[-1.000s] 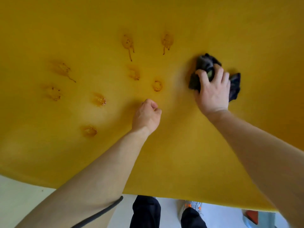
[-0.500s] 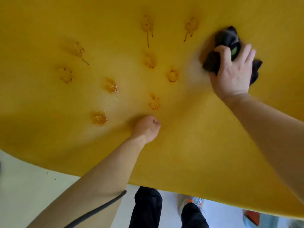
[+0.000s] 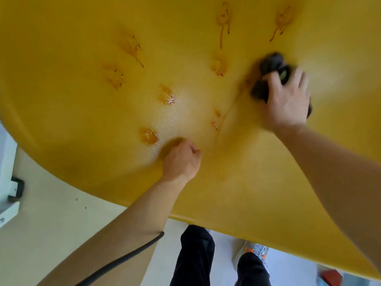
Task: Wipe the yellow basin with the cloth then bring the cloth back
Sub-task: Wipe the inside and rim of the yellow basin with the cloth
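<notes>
The yellow basin (image 3: 72, 120) fills most of the view, its inner surface dotted with several brown stains (image 3: 148, 136). My right hand (image 3: 286, 100) presses a dark crumpled cloth (image 3: 270, 65) against the basin at the upper right, fingers spread over it. A thin wet smear runs down and left from the cloth. My left hand (image 3: 182, 159) is closed in a fist and rests on the basin near the middle, next to a glossy stain, with nothing in it.
The basin's near rim (image 3: 206, 220) curves across the lower part of the view. Below it is pale floor (image 3: 51, 219), my dark trouser legs (image 3: 195, 256) and a shoe (image 3: 255, 252). A white fixture (image 3: 8, 178) stands at the left edge.
My right hand has dragged the cloth down and leftwards across the basin, smearing a stain. The view has shifted, so the stains sit higher and further right. My left fist stayed planted.
</notes>
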The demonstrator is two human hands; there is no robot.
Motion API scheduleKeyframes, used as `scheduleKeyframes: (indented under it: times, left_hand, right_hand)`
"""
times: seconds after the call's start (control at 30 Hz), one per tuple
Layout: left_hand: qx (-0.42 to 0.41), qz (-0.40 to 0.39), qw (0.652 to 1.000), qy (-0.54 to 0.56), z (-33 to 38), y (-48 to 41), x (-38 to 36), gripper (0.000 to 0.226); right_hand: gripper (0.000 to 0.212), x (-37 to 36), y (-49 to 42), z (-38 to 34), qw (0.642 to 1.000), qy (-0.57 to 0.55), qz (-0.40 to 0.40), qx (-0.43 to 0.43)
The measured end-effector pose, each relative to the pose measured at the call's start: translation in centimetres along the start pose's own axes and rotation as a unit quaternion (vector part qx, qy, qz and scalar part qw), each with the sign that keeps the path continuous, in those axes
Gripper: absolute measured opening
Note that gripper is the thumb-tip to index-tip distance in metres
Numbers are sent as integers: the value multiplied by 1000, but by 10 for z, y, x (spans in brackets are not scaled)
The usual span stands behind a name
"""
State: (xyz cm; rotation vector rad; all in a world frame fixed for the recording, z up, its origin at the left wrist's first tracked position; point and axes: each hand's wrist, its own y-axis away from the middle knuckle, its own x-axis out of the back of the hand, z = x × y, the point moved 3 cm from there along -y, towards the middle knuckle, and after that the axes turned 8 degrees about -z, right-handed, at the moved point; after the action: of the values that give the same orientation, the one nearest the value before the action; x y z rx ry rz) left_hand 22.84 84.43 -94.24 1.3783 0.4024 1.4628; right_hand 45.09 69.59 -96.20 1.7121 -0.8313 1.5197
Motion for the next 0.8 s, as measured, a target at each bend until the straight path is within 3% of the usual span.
scheduleKeyframes:
  times: [0.03, 0.1, 0.2, 0.27, 0.33, 0.37, 0.4, 0.43, 0.5, 0.57, 0.67, 0.73, 0.8]
  left_hand:
    - [-3, 5, 1000, 5, 0, 0, 0, 15]
    - [-2, 17, 1000, 14, 0, -1, 0, 15]
    - [3, 22, 1000, 8, 0, 0, 1, 15]
    - [12, -11, 999, -41, -3, 2, 1, 20]
    - [12, -45, 993, -106, -10, 7, 1, 26]
    - [5, -54, 991, -125, -13, 9, 1, 27]
    - [-7, -59, 990, -131, -16, 10, 2, 26]
    - [-24, -55, 990, -126, -20, 11, 3, 23]
    - [-70, -15, 993, -93, -27, 11, 9, 15]
    - [-123, 57, 988, -68, -32, 14, 17, 9]
    - [-183, 131, 970, -94, -41, 22, 28, 8]
    - [-204, 145, 962, -109, -46, 29, 36, 8]
    - [-222, 151, 957, -114, -49, 32, 39, 9]
  right_hand:
    - [39, -1, -9, -9, 998, -11, 7, -59]
    - [40, -16, 14, -52, 999, -34, -20, -24]
    - [42, -40, 112, -104, 978, -77, -121, 153]
    - [38, -39, 155, -100, 935, -60, -170, 305]
    - [32, -28, 138, -73, 894, -8, -157, 420]
    - [34, -23, 111, -57, 907, 17, -128, 401]
    - [39, -17, 76, -42, 939, 24, -103, 327]
    - [43, -11, 40, -29, 977, 11, -67, 204]
    - [43, -5, 3, -34, 999, -45, -15, -5]
    - [43, -17, 28, -81, 997, -73, -31, -13]
    - [44, -42, 133, -142, 973, -125, -123, 148]
    - [47, -42, 186, -146, 929, -112, -179, 304]
    - [47, -35, 173, -120, 873, -57, -167, 454]
